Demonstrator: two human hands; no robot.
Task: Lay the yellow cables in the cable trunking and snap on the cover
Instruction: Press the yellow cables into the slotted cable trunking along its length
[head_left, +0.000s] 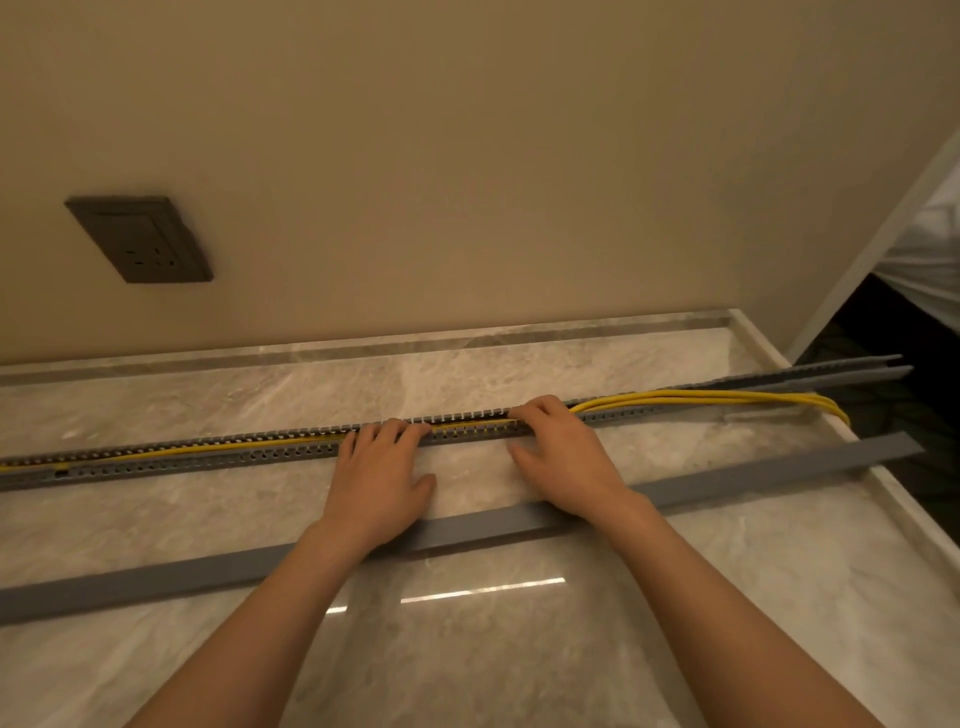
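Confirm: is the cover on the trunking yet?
No, the cover lies loose on the counter, nearer the person than the open trunking.

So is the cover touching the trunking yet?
Apart. The head view shows bare countertop between the grey cover and the slotted trunking; both forearms cross over the cover.

The trunking (208, 452) is lying under both hands' fingertips, cables (701, 399) trailing rightward, the cover (467, 530) lying beneath the wrists.
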